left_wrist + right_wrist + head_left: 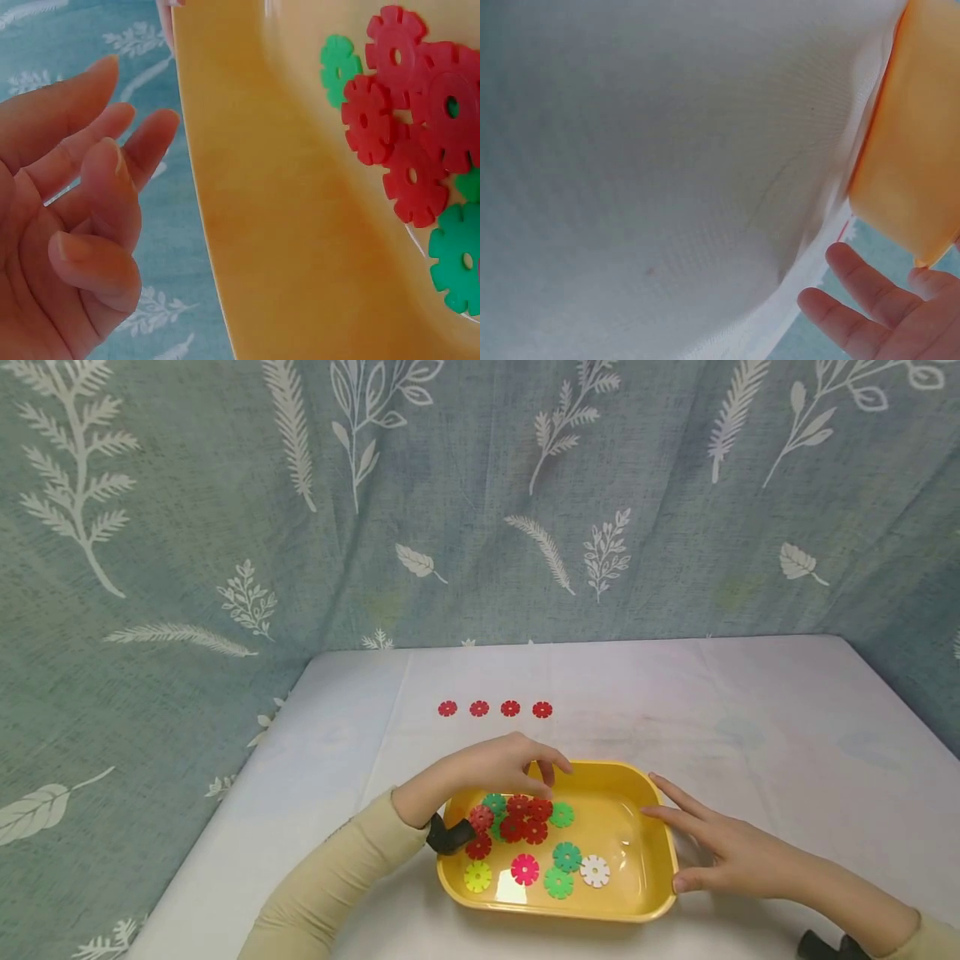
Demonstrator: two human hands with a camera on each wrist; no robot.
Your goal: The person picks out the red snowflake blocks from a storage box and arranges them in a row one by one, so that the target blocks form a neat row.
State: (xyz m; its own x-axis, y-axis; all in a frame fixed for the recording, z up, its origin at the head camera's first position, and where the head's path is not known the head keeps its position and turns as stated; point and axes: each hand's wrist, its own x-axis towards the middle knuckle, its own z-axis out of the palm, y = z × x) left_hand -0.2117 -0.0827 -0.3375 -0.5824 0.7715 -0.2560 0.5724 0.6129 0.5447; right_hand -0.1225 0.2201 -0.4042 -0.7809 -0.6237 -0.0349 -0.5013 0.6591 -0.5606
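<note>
The glossy yellow plastic tray (630, 827) sits on the white cloth-covered worktop (795, 718), with flat red notched plastic discs (513, 828) heaped at its left end. Four more red notched discs (479, 710) lie in a row beyond its far side. The left hand (516, 763) hangs above the tray's far rim, its grip loosely curled and holding nothing that I can see; the right hand (738, 852) rests spread against the tray's right end, clasping nothing.

The discs look light, stiff and rather slick, hard to break; I'd pinch one across its notched edge, taking from the top of the heap, where they overlap. The tray should slide easily unless steadied by its rim.

The black wrist strap (452, 835) hides the heap's left edge, and the right wrist view cuts off most of the tray.
</note>
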